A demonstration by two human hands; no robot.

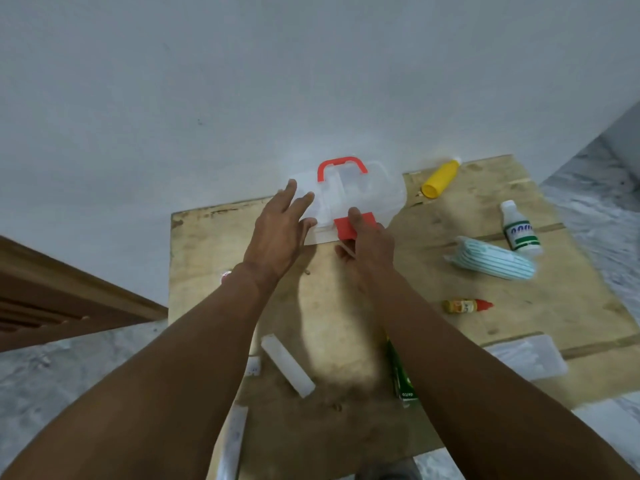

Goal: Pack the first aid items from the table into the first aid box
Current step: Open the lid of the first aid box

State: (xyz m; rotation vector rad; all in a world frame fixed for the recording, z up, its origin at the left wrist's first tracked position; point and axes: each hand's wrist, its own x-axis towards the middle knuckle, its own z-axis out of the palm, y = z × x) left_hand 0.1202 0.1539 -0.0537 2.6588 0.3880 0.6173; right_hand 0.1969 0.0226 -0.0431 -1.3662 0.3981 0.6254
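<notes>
Nearest me, low on the worn wooden counter (346,323), lie a white rectangular plastic case (287,365) and a green printed packet (401,379) half hidden under my right forearm. If I draw that arm back carelessly I could sweep the packet off the near edge. Out to the right sit a flat clear plastic packet (530,356), a small orange dropper bottle with a red cap (467,305), a bundle of pale blue striped face masks in clear wrap (491,259) and a white bottle with a green label (519,228) lying flat — round things that will roll if the counter is jolted.

My left hand (282,225) is spread flat, fingers open, pressing on the lid of the clear plastic first aid box with a red handle (360,192); it grips nothing. My right hand (367,237) is at the red front latch (353,226), thumb on it, fingers curled beneath — how tightly I cannot tell. The box stands at the far edge against the wall, not yet open. If the latch gives suddenly, the light box could skid sideways towards the yellow squeeze bottle (441,178) lying beside it.
</notes>
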